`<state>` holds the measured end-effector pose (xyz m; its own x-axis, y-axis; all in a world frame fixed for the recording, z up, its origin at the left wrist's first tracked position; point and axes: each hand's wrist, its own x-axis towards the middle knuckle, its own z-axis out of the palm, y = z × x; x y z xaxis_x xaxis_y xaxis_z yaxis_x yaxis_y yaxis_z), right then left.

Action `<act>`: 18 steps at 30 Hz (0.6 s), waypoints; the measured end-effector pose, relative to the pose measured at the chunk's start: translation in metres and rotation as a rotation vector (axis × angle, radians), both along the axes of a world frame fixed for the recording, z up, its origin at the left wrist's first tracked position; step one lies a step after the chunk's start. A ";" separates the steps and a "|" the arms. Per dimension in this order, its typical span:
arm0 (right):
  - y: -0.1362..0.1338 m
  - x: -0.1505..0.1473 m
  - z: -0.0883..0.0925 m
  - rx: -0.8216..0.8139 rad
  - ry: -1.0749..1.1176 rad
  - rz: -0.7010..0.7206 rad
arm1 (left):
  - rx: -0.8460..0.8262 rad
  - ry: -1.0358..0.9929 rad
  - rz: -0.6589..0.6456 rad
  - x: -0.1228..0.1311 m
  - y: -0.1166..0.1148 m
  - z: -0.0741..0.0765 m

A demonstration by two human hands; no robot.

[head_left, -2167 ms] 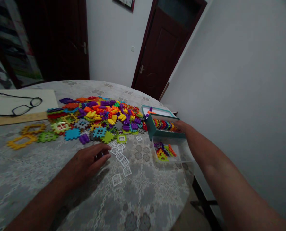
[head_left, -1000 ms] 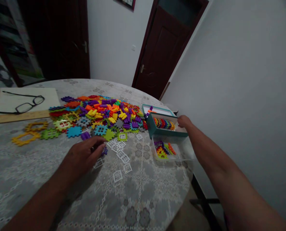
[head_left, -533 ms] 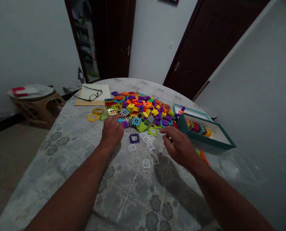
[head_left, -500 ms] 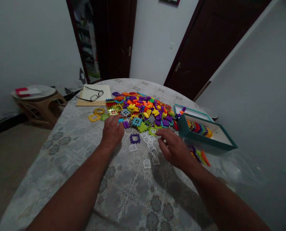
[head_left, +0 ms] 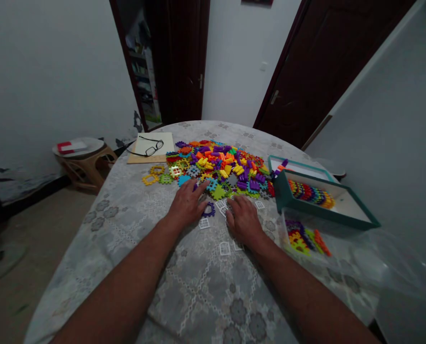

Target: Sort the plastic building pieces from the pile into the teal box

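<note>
My left hand (head_left: pixel 187 203) rests low over the near edge of a pile of coloured plastic building pieces (head_left: pixel 220 162). Its fingers are spread, the index reaching toward a light-blue notched tile (head_left: pixel 212 184), its thumb beside a purple square frame (head_left: pixel 209 210). My right hand (head_left: pixel 245 220) lies palm down over several small white lattice window pieces (head_left: pixel 221 206), fingers apart and partly covering them. Other white window pieces lie nearby: one (head_left: pixel 204 223) below the purple frame, another (head_left: pixel 224 248) nearer me, and one (head_left: pixel 259 204) right of my right hand.
A green box (head_left: pixel 323 215) with rows of coloured pieces stands on the right. Before it sits a clear plastic container (head_left: pixel 288 243) holding more pieces. Black glasses (head_left: pixel 150 151) lie on paper at back left. A stool (head_left: pixel 87 167) stands beyond the patterned tablecloth (head_left: pixel 198 296).
The camera view has turned slightly left. My left hand has moved right toward the purple frame. My right hand has come down over the white window pieces, and one shows to its right.
</note>
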<state>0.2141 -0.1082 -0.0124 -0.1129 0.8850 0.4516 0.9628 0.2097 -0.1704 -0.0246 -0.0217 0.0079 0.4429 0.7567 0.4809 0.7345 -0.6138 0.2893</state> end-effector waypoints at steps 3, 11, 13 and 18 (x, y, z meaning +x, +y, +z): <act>0.003 0.000 0.000 -0.021 0.027 0.021 | -0.016 0.066 0.035 0.008 -0.001 0.005; 0.007 0.002 0.008 -0.010 0.160 0.099 | -0.127 0.247 0.098 0.036 0.019 0.028; 0.008 0.004 0.007 0.000 0.202 0.096 | -0.141 0.257 0.087 0.040 0.022 0.030; 0.010 0.010 -0.001 0.097 0.311 0.038 | -0.120 0.262 0.030 0.037 0.014 0.028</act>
<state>0.2242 -0.0979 -0.0138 0.0113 0.8341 0.5514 0.8588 0.2744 -0.4326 0.0124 -0.0080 0.0362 0.5170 0.8159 0.2590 0.8110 -0.5637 0.1568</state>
